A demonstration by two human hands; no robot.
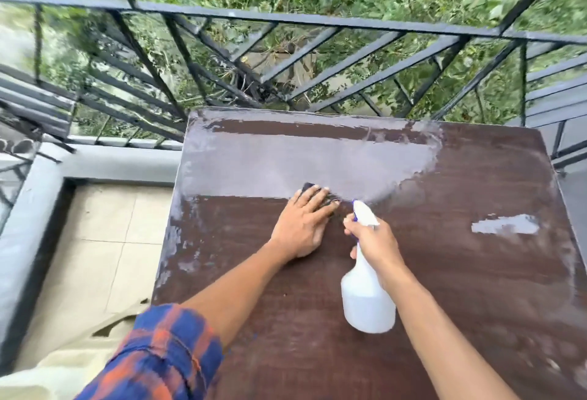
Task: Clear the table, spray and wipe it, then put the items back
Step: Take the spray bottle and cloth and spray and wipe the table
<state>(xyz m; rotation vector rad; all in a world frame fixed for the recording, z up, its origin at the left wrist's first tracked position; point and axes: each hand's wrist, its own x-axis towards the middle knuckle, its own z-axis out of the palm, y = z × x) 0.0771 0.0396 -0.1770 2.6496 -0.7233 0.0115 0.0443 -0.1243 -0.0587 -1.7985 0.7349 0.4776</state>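
A dark cloth [317, 196] is pressed flat onto the brown table [444, 256] by the left hand [301, 225], fingers spread straight, at the edge of a wet sheen. A white spray bottle [365, 288] (nozzle aimed away) is gripped by the right hand [373, 240] just beside it, above the table.

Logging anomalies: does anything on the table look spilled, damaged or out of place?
Nothing stands out. The shiny patches on the brown table look like spray, not a spill; the left hand presses a dark cloth there, and the right hand holds the spray bottle.
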